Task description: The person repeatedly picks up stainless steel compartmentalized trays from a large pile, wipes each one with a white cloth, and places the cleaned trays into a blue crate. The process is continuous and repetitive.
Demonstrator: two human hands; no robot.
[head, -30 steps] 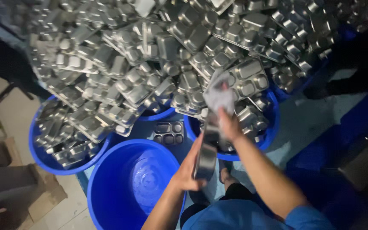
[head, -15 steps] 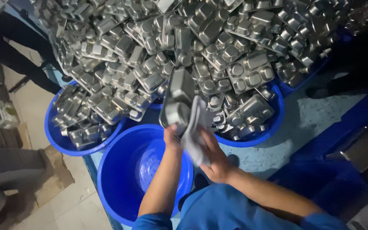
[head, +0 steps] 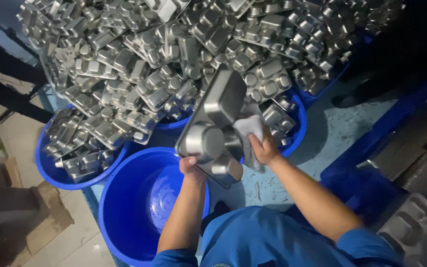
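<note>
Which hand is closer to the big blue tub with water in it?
Left. The left hand grips the metal tray right above the blue tub. The right hand presses a white cloth on the tray, off to the tub's side.

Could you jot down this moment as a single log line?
left hand: holds steel tray | right hand: presses white cloth on tray | below: blue tub | behind: tray pile

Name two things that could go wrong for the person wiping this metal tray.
The left hand grips only the bottom edge of the metal tray while the right hand presses a white cloth on it, so it may slip. The heaped tray pile overhangs its tubs and could slide.
</note>
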